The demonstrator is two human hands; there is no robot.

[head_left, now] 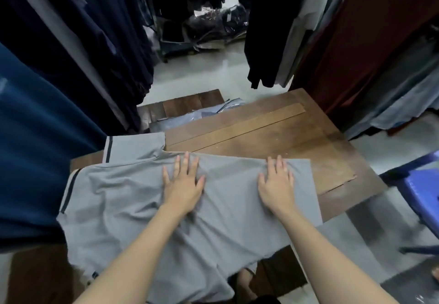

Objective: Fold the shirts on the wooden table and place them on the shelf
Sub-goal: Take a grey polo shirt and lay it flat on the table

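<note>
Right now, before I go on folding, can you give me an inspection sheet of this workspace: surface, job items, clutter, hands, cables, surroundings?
Surface: wooden table, brown planks with pale specks on top.
Job's things: grey shirt spread across the near edge, wrinkled and not yet folded; its dark-striped sleeve points away.
Clutter: plastic-wrapped garment at the table's far edge.
Hands: left hand and right hand both lie flat on the shirt, fingers straight, gripping nothing.
Cables: nothing seen.
Surroundings: hanging clothes on both sides, blue stool at the right, bagged goods on the floor beyond.
</note>
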